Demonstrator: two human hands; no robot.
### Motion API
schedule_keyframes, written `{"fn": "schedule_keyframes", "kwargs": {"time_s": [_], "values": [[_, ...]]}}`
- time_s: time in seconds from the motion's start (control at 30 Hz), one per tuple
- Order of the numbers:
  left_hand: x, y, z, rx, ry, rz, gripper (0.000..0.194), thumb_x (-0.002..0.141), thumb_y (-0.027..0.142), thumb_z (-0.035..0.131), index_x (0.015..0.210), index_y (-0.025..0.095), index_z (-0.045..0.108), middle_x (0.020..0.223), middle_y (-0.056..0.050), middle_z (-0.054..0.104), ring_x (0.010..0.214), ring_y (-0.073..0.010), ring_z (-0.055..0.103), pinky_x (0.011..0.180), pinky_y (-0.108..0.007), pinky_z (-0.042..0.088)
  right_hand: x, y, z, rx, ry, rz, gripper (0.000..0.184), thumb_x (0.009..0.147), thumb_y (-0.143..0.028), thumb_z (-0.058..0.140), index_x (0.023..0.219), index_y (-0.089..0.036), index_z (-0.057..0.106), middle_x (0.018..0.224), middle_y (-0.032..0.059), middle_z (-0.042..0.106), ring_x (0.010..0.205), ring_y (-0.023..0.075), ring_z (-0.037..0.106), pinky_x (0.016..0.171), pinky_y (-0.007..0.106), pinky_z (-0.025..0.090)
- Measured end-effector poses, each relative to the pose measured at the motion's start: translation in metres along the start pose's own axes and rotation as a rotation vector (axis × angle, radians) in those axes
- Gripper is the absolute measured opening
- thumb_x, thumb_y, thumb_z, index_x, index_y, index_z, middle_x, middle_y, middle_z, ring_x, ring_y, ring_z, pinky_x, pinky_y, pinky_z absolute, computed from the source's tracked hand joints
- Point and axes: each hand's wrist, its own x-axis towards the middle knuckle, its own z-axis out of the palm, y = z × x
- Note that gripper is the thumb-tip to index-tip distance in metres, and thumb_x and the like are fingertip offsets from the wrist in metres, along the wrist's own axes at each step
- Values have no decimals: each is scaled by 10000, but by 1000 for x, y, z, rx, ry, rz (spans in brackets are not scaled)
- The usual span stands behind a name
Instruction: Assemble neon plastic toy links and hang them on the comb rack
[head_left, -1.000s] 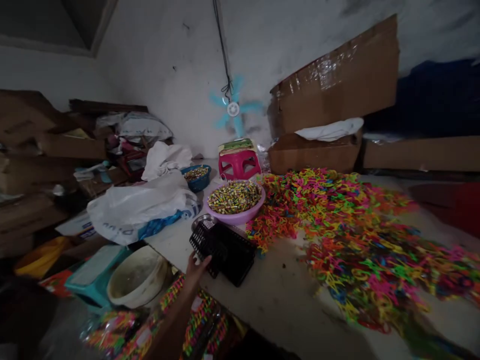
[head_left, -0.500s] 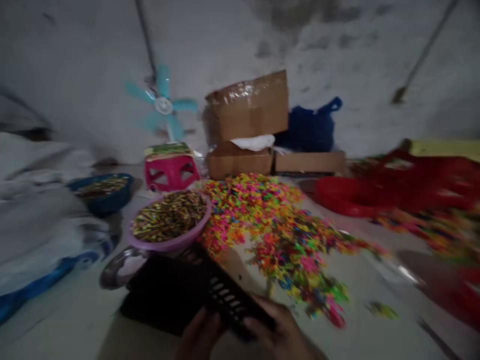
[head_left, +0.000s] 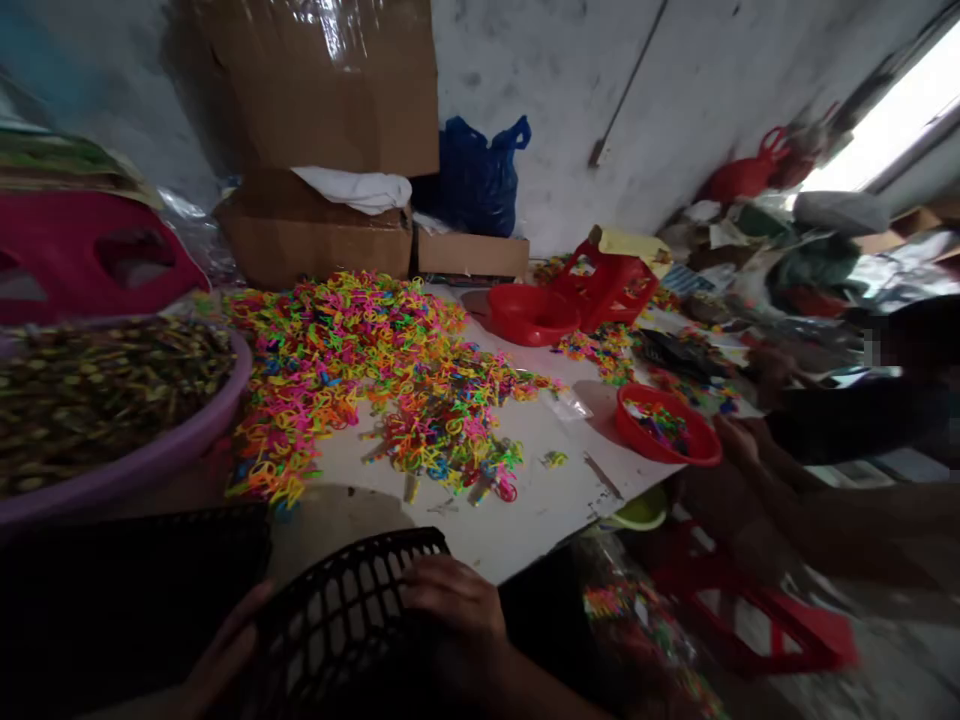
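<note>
A black slotted plastic basket (head_left: 352,590) is tilted at the table's front edge. My right hand (head_left: 457,600) has its fingers curled over the basket's upper rim. Darker and partly out of view, my left hand (head_left: 229,645) grips the basket's left side. A dark black panel (head_left: 135,580) lies left of that hand; whether it belongs to the same basket I cannot tell. Just beyond the basket spreads a heap of small bright plastic pieces (head_left: 360,350). A purple basin (head_left: 244,370) full of small brownish-yellow pieces stands at the left.
Cardboard boxes (head_left: 322,235) and a blue plastic bag (head_left: 480,185) stand by the wall. Red basins (head_left: 536,320) and a red stool (head_left: 615,285) are further right. Another person's arm (head_left: 780,490) reaches toward a small red basin (head_left: 705,440) at the table's right edge.
The view has swung right and come closer, bringing the other person into sight. The basket has been turned, its slotted side now facing up more, with both my hands still at it.
</note>
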Motion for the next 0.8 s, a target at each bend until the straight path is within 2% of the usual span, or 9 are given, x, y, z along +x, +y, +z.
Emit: {"fn": "schedule_keyframes", "kwargs": {"time_s": [0.1, 0.13, 0.27, 0.37, 0.43, 0.5, 0.57, 0.67, 0.8], "values": [[14, 3, 8, 162, -12, -23, 537, 571, 485, 694, 1051, 265, 598, 935, -10, 702, 930, -282, 630, 746, -397, 541, -2, 15, -49, 1, -436, 71, 343, 748, -454, 587, 1001, -229, 639, 1037, 63, 647, 1000, 198, 577, 870, 323, 459], [21, 3, 13, 251, -3, 6, 523, 557, 480, 698, 1016, 243, 612, 944, -15, 698, 949, -281, 622, 774, -388, 530, -3, 26, -68, -42, -427, 173, 318, 764, -445, 569, 977, -223, 650, 1027, 64, 650, 967, 192, 591, 840, 313, 471], [44, -10, 45, 576, 125, 265, 426, 632, 506, 592, 937, 211, 627, 955, -35, 688, 974, -262, 606, 866, -390, 475, -8, 89, -113, -496, 22, 591, 263, 774, -349, 531, 837, -145, 685, 870, 117, 669, 828, 219, 613, 763, 331, 467], [54, -17, 63, 812, 322, 514, 389, 712, 488, 497, 937, 196, 621, 959, -68, 676, 966, -269, 600, 871, -430, 459, -9, 122, -112, -646, 72, 760, 234, 682, -351, 593, 662, -134, 680, 698, 98, 663, 697, 209, 608, 632, 273, 448], [54, -15, 68, 983, 486, 695, 392, 720, 474, 476, 908, 170, 636, 981, -114, 657, 997, -303, 574, 887, -479, 432, -9, 126, -106, -596, 104, 854, 247, 675, -366, 569, 585, -150, 647, 576, 56, 635, 593, 177, 589, 520, 230, 401], [51, -10, 75, 1091, 551, 871, 392, 720, 473, 481, 885, 163, 652, 986, -132, 649, 1000, -311, 568, 883, -484, 434, -7, 121, -102, -524, 144, 930, 240, 670, -371, 551, 563, -166, 615, 522, 26, 614, 538, 158, 570, 463, 214, 357], [47, -3, 90, 1114, 467, 1020, 365, 745, 481, 482, 865, 190, 667, 944, -103, 667, 933, -263, 605, 826, -407, 490, -5, 115, -102, -484, 179, 959, 214, 662, -376, 553, 591, -180, 600, 511, 9, 606, 512, 147, 557, 439, 209, 334], [40, 2, 133, 1109, 260, 1136, 329, 814, 463, 441, 796, 238, 681, 824, -41, 696, 794, -180, 650, 717, -282, 538, -2, 113, -103, -515, 226, 916, 183, 672, -362, 551, 612, -191, 573, 500, 4, 585, 479, 136, 533, 427, 210, 330], [32, 2, 199, 1111, 187, 1218, 394, 835, 483, 406, 906, 206, 677, 846, -54, 710, 782, -182, 665, 693, -277, 554, -7, 98, -96, -452, 311, 699, 138, 704, -301, 538, 634, -183, 530, 584, 12, 587, 491, 120, 542, 458, 202, 405]]}}
